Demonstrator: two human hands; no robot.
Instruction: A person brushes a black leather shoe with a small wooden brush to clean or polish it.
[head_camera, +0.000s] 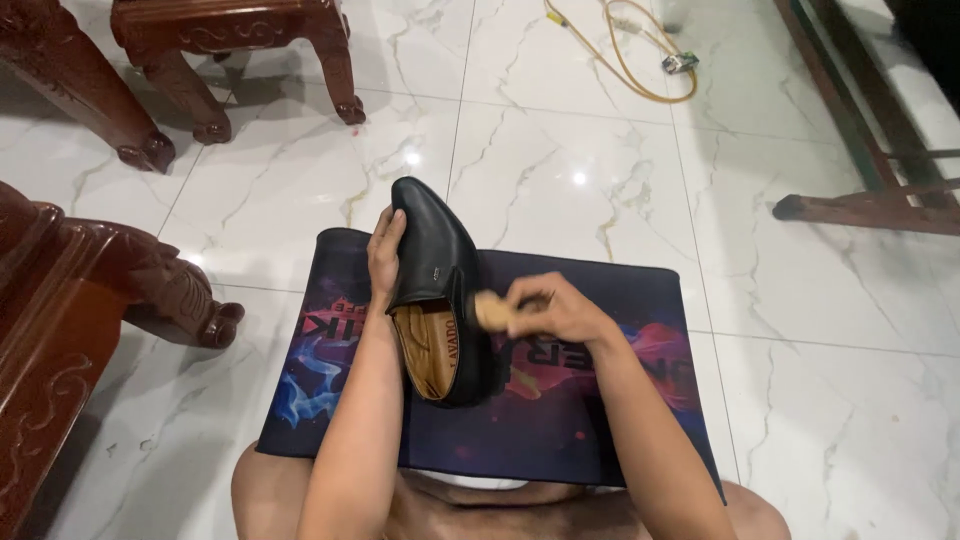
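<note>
Head view, left hand (384, 250) gripping black shoe (432, 260), right-hand fingers (530, 300) pressing brush (491, 310) beside it

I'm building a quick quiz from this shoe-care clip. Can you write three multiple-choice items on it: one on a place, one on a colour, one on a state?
1. Where does the shoe rest?
A. on a dark printed mat
B. on a wooden chair
C. on bare tile

2. What colour is the shoe's outside?
A. white
B. black
C. red

3. What is the right hand doing?
A. hanging free
B. gripping a cable
C. holding a small tan brush against the shoe

Answers:
1 A, the mat lies under the shoe, on the marble floor.
2 B, the upper is black and only the lining is tan.
3 C, the brush meets the shoe's side while the left hand steadies it.
</note>
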